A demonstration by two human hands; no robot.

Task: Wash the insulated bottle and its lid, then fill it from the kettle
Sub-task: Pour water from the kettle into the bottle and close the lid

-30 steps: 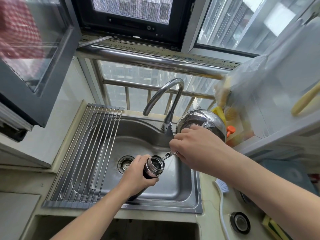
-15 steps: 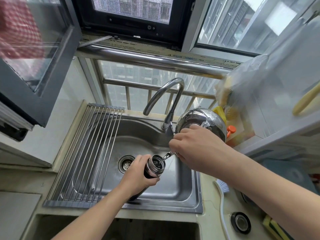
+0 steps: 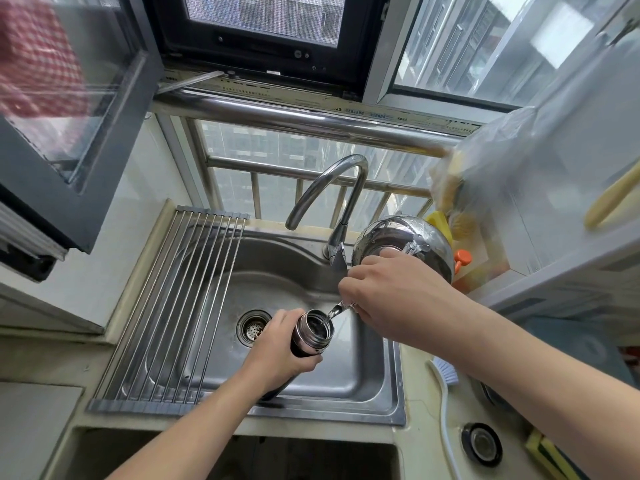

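Observation:
My left hand (image 3: 277,351) grips the dark insulated bottle (image 3: 313,336) over the steel sink (image 3: 360,382), its steel-rimmed mouth open and facing up. My right hand (image 3: 391,299) grips the handle of the shiny steel kettle (image 3: 401,240), which is tipped toward the bottle. The kettle's spout sits just right of the bottle's mouth, and a thin stream of water runs from it into the bottle. The bottle's lid is not in view.
A curved tap (image 3: 332,192) rises behind the sink. A roll-up drying rack (image 3: 166,306) covers the sink's left part, beside the drain (image 3: 254,329). A brush (image 3: 445,372) and a white cord lie on the right counter, bottles and a plastic bag behind the kettle.
Almost nothing has moved; both hands hold their places and water keeps running from the kettle into the bottle.

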